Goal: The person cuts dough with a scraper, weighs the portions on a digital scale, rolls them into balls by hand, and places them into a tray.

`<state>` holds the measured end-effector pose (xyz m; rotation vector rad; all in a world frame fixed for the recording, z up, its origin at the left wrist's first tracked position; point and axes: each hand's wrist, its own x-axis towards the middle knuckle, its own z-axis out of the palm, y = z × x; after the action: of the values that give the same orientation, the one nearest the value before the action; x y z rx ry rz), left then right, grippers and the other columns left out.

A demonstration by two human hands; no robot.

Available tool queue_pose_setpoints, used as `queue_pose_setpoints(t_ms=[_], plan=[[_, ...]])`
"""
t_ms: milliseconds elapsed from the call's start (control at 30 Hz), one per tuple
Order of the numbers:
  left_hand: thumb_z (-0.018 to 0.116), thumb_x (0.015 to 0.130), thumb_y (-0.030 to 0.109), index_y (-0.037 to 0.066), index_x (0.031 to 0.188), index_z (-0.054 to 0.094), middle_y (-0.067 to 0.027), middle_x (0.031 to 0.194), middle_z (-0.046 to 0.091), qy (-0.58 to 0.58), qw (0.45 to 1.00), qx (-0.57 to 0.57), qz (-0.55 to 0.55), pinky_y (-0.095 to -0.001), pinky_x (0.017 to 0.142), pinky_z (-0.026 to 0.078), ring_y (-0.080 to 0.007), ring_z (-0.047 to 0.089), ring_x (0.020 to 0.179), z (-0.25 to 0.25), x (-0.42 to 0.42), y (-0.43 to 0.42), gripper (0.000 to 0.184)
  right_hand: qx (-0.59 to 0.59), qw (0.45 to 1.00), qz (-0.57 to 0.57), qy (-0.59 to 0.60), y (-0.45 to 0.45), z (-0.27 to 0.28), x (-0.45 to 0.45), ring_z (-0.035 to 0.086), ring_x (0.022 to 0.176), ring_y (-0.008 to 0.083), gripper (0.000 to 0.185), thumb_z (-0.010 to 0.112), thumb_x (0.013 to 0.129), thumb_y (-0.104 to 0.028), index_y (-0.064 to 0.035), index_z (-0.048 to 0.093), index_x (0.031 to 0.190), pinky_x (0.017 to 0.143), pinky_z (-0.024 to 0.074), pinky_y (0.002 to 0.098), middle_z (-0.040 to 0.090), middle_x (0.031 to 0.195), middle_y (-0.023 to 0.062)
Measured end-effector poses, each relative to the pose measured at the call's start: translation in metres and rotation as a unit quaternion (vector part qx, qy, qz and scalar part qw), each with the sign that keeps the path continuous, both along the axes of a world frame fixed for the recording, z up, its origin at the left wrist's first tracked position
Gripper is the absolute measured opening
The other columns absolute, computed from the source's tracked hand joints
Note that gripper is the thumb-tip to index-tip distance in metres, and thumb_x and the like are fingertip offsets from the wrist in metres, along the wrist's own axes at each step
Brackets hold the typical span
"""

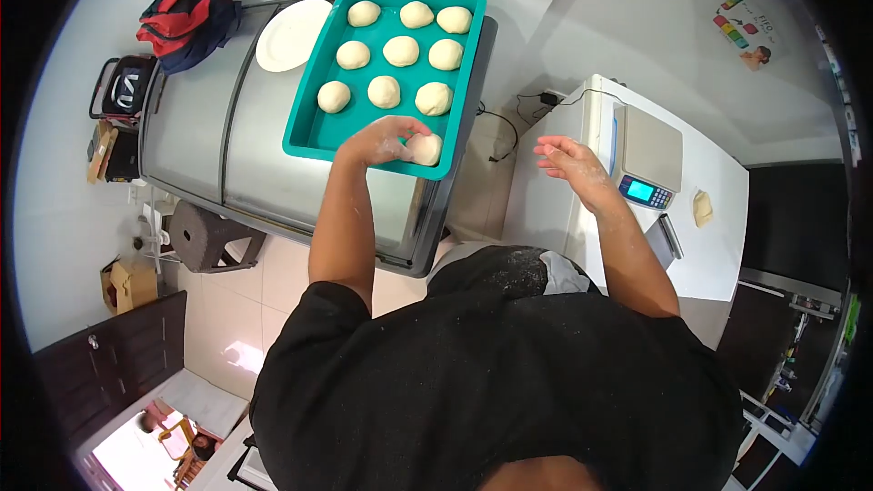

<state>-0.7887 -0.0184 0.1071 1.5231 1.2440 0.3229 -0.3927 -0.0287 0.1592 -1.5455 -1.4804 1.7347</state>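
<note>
In the head view, my left hand (386,140) reaches over the near right corner of a teal tray (309,138). Its fingers curve around a pale dough ball (425,150) that sits low in that corner. Several more round dough balls (384,92) lie in rows across the tray. My right hand (575,169) hangs over the near side of the white worktop, fingers apart and nothing in them. Flour dusts both hands. Close to the right hand stands a digital scale (651,147) with a lit display.
A white plate (293,35) rests on the metal-topped counter (186,132) beside the tray. The white worktop (709,255) carries a small dough scrap (702,208) and a flat metal scraper-like tool (665,241). A backpack (188,25) and a dark stool (211,235) are at left.
</note>
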Motion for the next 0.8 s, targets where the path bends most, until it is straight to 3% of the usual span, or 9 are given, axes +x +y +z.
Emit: queue_pose_setpoints(t_ms=[67,167,200,300,467,567,600,700,800], plan=[[0.083,0.076,0.027,0.005,0.121,0.069,-0.0125,0.112,0.07,-0.014,1.0,-0.015,0.013,-0.0372,0.095,0.052,-0.024,0.066,0.108,0.007,0.001,-0.004,0.052,-0.001,1.0,-0.002,-0.004,-0.002,-0.003,0.003,0.064,0.11,0.0181,0.041,0.055,0.106,-0.031,-0.0035,0.057,0.137,0.097,0.0497,0.0329,0.066,0.128,0.0101],[0.082,0.075,0.016,0.008,0.127,0.067,-0.0109,0.115,0.07,0.037,0.96,-0.153,0.233,-0.0354,0.092,0.052,-0.0232,0.066,0.107,0.019,0.021,-0.001,0.055,-0.004,1.0,0.002,-0.003,-0.008,-0.005,-0.001,0.064,0.109,0.0178,0.041,0.055,0.105,-0.03,-0.0039,0.057,0.137,0.096,0.0497,0.0327,0.067,0.128,0.0099],[0.082,0.075,0.016,0.008,0.127,0.067,-0.0109,0.115,0.07,0.038,0.96,-0.151,0.233,-0.0354,0.092,0.052,-0.0232,0.066,0.107,0.014,0.019,-0.001,0.055,-0.007,1.0,0.005,-0.002,-0.01,-0.005,-0.003,0.064,0.109,0.0176,0.041,0.056,0.105,-0.03,-0.0038,0.057,0.137,0.096,0.0498,0.0326,0.067,0.127,0.0099],[0.076,0.082,0.012,0.008,0.137,0.061,-0.0125,0.119,0.069,0.029,0.997,0.044,-0.05,-0.0338,0.094,0.052,-0.0205,0.065,0.109,-0.004,0.01,0.005,0.057,-0.002,1.0,0.007,0.002,-0.015,0.001,-0.01,0.064,0.108,0.0174,0.04,0.056,0.105,-0.029,-0.0035,0.058,0.135,0.095,0.05,0.0322,0.067,0.127,0.0099],[0.074,0.084,0.01,0.007,0.142,0.057,-0.0129,0.127,0.067,0.001,0.998,-0.024,-0.06,-0.0325,0.093,0.052,-0.0202,0.064,0.112,0.01,-0.003,-0.003,0.061,0.042,0.998,0.051,-0.004,-0.019,-0.008,-0.003,0.065,0.107,0.017,0.036,0.057,0.104,-0.029,-0.0031,0.064,0.128,0.093,0.051,0.0323,0.067,0.126,0.0101],[0.072,0.086,0.006,0.006,0.141,0.058,-0.0099,0.131,0.067,0.014,0.984,0.118,0.136,-0.0317,0.093,0.052,-0.019,0.064,0.114,0.022,-0.008,-0.019,0.057,0.042,0.995,0.071,-0.054,-0.019,0.001,0.004,0.065,0.107,0.0172,0.035,0.058,0.103,-0.029,-0.0025,0.067,0.124,0.093,0.0516,0.033,0.067,0.128,0.011],[0.072,0.086,0.006,0.006,0.141,0.058,-0.0099,0.131,0.067,0.013,0.984,0.122,0.127,-0.0317,0.093,0.052,-0.019,0.064,0.114,0.025,-0.001,-0.021,0.057,0.022,0.992,0.075,-0.095,-0.02,0.009,0.005,0.065,0.108,0.0174,0.035,0.058,0.103,-0.029,-0.0018,0.068,0.122,0.093,0.0518,0.0334,0.066,0.13,0.0119],[0.067,0.089,0.002,0.005,0.139,0.061,-0.0078,0.134,0.067,-0.121,0.939,0.192,0.257,-0.0338,0.096,0.052,-0.0191,0.063,0.118,0.067,0.061,-0.037,0.051,0.029,0.995,0.063,-0.076,-0.035,0.027,0.011,0.063,0.112,0.019,0.038,0.058,0.103,-0.031,-0.0002,0.067,0.124,0.095,0.0517,0.0351,0.063,0.134,0.0145],[0.067,0.09,0.007,0.008,0.133,0.066,-0.0109,0.139,0.064,-0.194,0.912,0.358,0.053,-0.0423,0.103,0.049,-0.027,0.063,0.121,0.099,0.161,-0.054,0.043,0.101,0.993,0.042,0.04,-0.051,0.038,0.017,0.061,0.119,0.0217,0.046,0.057,0.104,-0.035,0.0018,0.063,0.13,0.098,0.0508,0.0377,0.06,0.139,0.018]])
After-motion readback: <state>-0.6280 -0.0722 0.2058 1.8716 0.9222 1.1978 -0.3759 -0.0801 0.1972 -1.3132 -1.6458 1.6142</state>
